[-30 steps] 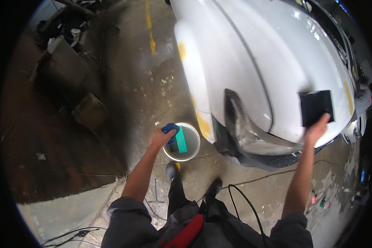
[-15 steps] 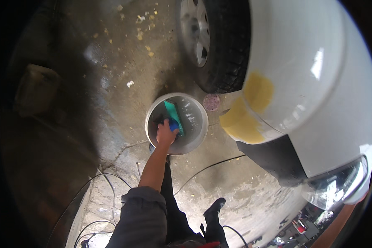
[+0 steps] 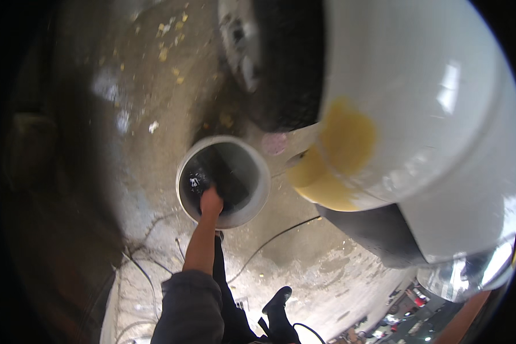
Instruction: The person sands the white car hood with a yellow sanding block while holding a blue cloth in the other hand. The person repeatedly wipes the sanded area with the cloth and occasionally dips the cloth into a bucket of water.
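The left hand [image 3: 211, 202] is plunged into the white bucket [image 3: 257, 202], which stands on the wet concrete floor [image 3: 155, 86] just in front of the car's tyre [image 3: 286, 63]. The left forearm runs nearly straight up the picture from a grey sleeve [image 3: 189, 309] pushed back below the elbow, bare from there to the wrist, with the wrist crossing the near rim of the bucket and the hand dipping down inside. Only the back of the hand shows; the fingers are down in the dark interior (whether they are spread or closed around anything cannot be told). A small dark, glinting object [image 3: 196, 181] lies just beyond the hand, against the bucket's left inner wall; its kind cannot be made out. To the right of the bucket bulges the white car body [image 3: 430, 114], carrying a yellow patch [image 3: 341, 149] on its lower curve, near the bucket but not touching it. A black cable [image 3: 275, 238] trails over the floor from near the bucket's base. Black shoes [image 3: 278, 304] stand at the lower edge. The right hand lies outside the picture; only a strip of bare forearm [image 3: 467, 318] shows at the lower right edge.
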Motion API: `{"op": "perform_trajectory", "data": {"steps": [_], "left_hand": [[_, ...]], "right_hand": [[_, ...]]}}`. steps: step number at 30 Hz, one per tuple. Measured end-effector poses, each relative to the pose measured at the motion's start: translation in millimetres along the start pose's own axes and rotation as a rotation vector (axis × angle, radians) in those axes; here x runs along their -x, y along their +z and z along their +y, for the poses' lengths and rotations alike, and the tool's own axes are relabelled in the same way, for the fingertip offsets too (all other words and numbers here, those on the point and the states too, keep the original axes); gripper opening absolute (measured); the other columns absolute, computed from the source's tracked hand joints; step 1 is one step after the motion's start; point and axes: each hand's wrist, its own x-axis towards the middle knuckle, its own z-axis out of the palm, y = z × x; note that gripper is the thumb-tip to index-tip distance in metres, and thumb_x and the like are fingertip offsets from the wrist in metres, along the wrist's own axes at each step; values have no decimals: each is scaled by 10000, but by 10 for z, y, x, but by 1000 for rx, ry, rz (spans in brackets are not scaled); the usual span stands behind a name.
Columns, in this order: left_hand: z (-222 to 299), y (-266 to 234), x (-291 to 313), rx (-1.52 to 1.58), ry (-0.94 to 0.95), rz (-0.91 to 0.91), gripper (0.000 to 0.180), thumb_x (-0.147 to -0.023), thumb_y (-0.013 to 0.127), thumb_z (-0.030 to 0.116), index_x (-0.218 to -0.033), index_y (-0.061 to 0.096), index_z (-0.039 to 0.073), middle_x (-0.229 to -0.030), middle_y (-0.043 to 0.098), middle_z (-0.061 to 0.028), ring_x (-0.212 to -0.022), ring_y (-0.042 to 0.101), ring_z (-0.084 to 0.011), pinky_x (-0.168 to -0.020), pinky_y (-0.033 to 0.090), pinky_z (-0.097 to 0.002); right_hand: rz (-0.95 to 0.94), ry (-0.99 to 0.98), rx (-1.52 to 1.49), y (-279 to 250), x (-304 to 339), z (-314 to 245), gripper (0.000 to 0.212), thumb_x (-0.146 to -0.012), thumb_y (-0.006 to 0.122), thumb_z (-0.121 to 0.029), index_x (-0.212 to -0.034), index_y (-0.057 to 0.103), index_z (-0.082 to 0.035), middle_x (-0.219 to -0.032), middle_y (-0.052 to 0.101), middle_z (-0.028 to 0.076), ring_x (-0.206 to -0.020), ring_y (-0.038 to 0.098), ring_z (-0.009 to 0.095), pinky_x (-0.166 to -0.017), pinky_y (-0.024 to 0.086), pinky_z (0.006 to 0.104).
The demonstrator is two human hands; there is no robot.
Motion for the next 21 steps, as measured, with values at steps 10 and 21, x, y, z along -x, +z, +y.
{"op": "perform_trajectory", "data": {"steps": [10,21], "left_hand": [[923,-1821,1342,886,180,247,398,-796,635,110,-1185,670,32,-945,669,-63,-799,626,-178,-733,522,-337],[5174,-5173,4980,737,1099,338,469,-757,529,64,-1216,626,46,-1043,618,-19,-967,578,-127,-873,484,-257]], "right_hand": [[48,352,-468,393,1165,-437,833,-1075,586,-585,-1538,509,104,-1587,548,143,-1403,524,212,-1225,351,337],[112,587,-897,402,1133,-712,615,-1143,473,-520,-1015,705,35,-944,658,1,-853,527,108,-761,449,313]]}}
